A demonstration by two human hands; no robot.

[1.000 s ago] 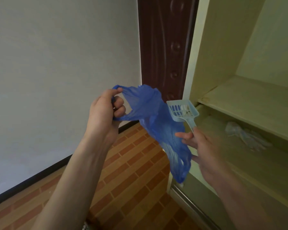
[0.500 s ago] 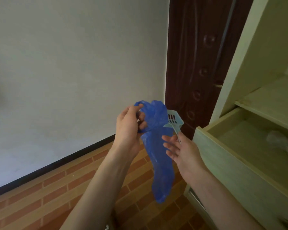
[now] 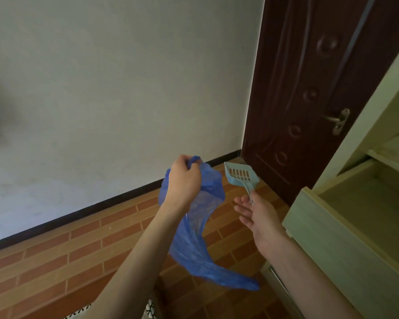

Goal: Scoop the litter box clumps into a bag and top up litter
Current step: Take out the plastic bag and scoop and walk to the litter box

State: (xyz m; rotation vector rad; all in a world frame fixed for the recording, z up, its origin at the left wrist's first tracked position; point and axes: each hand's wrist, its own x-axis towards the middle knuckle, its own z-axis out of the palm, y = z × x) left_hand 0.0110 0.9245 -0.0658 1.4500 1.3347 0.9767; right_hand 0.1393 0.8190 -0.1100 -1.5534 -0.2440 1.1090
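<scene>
While the blue bag (image 3: 195, 229) hangs limp in mid-air over the brick floor (image 3: 55, 256), contents not visible | left hand (image 3: 184, 180) grips its bunched top | right hand (image 3: 259, 215) holds the pale blue scoop (image 3: 240, 175) by its handle, fingers spread, beside the open drawer (image 3: 346, 229)

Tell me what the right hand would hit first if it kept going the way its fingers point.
Probably the blue bag: the right hand's fingers point left toward it. Depth is unclear, so it might pass in front.
</scene>
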